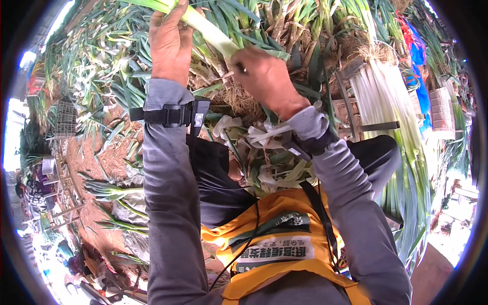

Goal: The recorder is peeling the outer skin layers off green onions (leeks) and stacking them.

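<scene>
My left hand (172,48) is wrapped round a leek (211,33) near its green upper part, at the top of the view. The pale stalk slants down to the right. At its lower white end my right hand (267,79) is closed, with the fingertips pressed against the stalk. The stalk's very end is hidden behind that hand. A green leaf strip (278,53) shows just beyond my right knuckles. Under and beyond both hands lie several unsorted leeks (305,20) with brown, tangled roots (236,99).
To the right, a bundle of clean white-stalked leeks (389,101) rests on a metal rack (356,117). Peeled leaf scraps (274,173) lie between my legs. Loose leeks (119,193) and bare soil (91,152) are at the left. A blue sheet (419,91) shows at the far right.
</scene>
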`<state>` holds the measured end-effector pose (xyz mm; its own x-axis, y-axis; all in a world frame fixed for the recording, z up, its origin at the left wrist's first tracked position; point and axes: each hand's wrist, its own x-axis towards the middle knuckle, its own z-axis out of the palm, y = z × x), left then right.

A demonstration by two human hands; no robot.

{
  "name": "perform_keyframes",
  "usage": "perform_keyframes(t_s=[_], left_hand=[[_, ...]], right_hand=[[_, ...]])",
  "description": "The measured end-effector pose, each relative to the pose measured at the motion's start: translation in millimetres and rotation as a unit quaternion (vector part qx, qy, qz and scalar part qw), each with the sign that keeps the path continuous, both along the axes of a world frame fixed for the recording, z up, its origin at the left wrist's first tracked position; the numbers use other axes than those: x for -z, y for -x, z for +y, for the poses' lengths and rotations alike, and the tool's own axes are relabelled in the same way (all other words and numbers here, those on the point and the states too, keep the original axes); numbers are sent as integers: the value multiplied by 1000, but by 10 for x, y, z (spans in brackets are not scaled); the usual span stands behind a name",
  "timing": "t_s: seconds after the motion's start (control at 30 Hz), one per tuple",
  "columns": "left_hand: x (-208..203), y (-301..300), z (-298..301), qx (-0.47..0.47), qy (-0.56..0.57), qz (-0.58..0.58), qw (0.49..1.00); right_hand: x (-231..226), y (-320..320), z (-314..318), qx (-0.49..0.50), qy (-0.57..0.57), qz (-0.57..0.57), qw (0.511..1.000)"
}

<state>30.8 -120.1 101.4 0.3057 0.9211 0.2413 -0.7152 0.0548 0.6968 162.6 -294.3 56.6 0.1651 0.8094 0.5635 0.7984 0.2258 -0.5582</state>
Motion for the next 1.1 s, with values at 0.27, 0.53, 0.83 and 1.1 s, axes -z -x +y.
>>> perform_keyframes(t_s=[0.27, 0.53, 0.83, 1.1], left_hand=[[81, -33, -22, -41, 19, 48, 998], [-31, -40, -160, 45, 5, 31, 998], [-140, -100, -336, 168, -32, -45, 984], [-152, 25, -194, 99, -45, -47, 993]], right_hand=[[-44, 53, -122, 38, 9, -195, 980], [-123, -391, -80, -177, 121, 278, 936], [-162, -612, -204, -269, 106, 496, 819], [-254, -813, -776, -256, 82, 676, 686]])
